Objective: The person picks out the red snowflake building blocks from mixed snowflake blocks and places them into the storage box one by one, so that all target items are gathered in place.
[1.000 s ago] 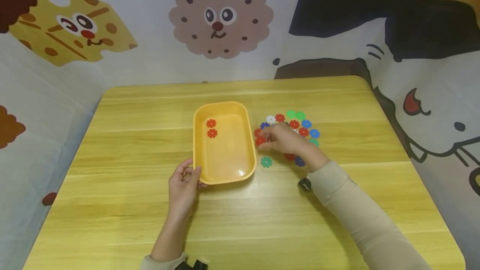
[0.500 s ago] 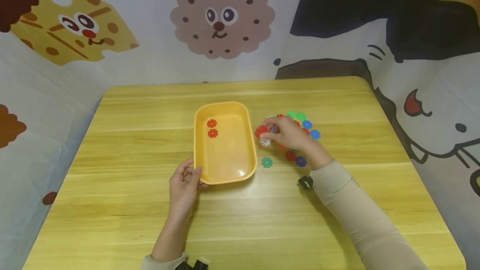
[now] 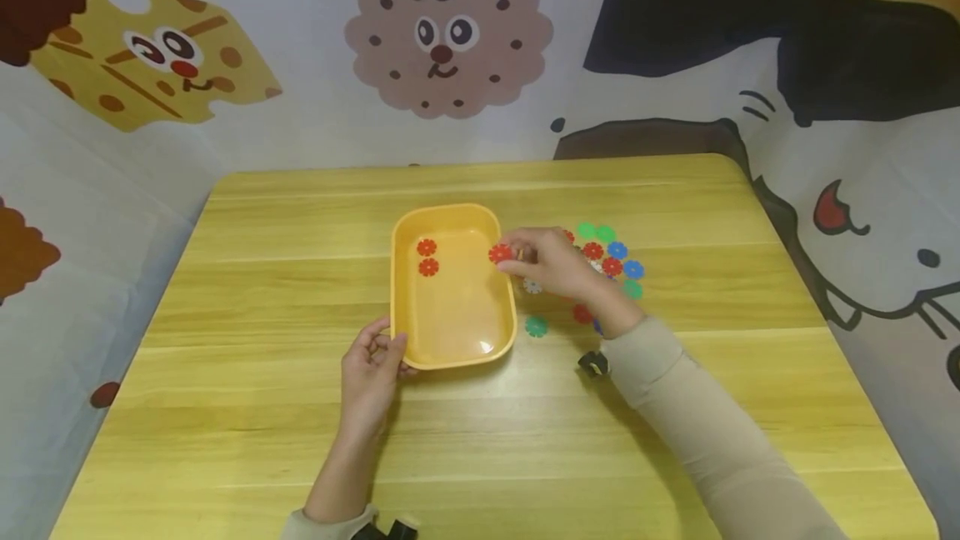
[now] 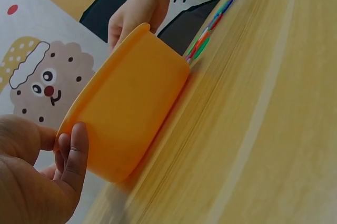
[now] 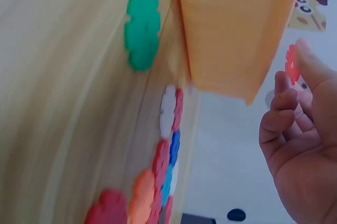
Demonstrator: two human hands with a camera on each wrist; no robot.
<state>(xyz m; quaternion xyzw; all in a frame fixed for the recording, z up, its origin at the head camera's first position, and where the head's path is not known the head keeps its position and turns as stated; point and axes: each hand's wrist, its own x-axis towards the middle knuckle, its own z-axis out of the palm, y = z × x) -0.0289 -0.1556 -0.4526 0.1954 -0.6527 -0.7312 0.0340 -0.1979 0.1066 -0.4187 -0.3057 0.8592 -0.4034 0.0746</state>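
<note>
A yellow-orange plastic tray (image 3: 457, 323) stands on the table, with two red snowflake discs (image 3: 427, 257) lying in its far left part. My left hand (image 3: 371, 369) grips the tray's near left corner, thumb over the rim and fingers outside. In the left wrist view that hand (image 4: 47, 171) pinches the rim. My right hand (image 3: 551, 263) pinches a red snowflake disc (image 3: 498, 253) between thumb and fingertips, above the tray's right rim. The right wrist view shows the same red disc (image 5: 291, 64) at the fingertips, higher than the tray wall (image 5: 237, 34).
Right of the tray lies a loose pile of snowflake discs (image 3: 612, 267) in red, blue, green, white and orange, partly hidden by my right hand. A single green disc (image 3: 536, 326) lies apart, nearer the front. A cartoon-printed cloth (image 3: 300, 132) hangs behind the wooden table (image 3: 247, 407).
My right hand has picked a red disc from the pile's left side and carried it left to the tray's right rim. The left hand and tray have stayed in place.
</note>
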